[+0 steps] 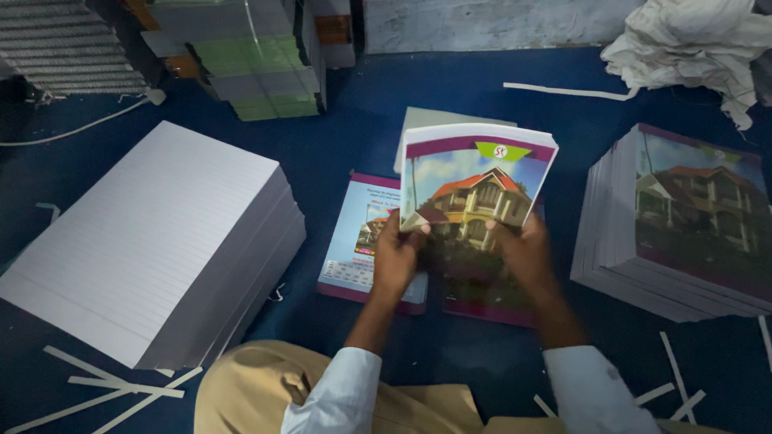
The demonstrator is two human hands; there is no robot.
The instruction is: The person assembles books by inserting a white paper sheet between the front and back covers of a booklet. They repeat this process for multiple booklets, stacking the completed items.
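Head view: both hands, left hand (396, 259) and right hand (524, 251), clamp the lower edge of a house-cover notebook (474, 183), raised above the open cover (378, 241) on the blue floor (354, 153). Judging by this, squaring page edges evenly matters before lowering.

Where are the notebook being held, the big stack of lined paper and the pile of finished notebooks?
held notebook (474, 181), head view, on its house-picture cover.
stack of lined paper (153, 225), head view, on the top sheet.
pile of notebooks (691, 209), head view, on the top cover.

left hand (396, 259) gripping | right hand (524, 251) gripping (arms forward)
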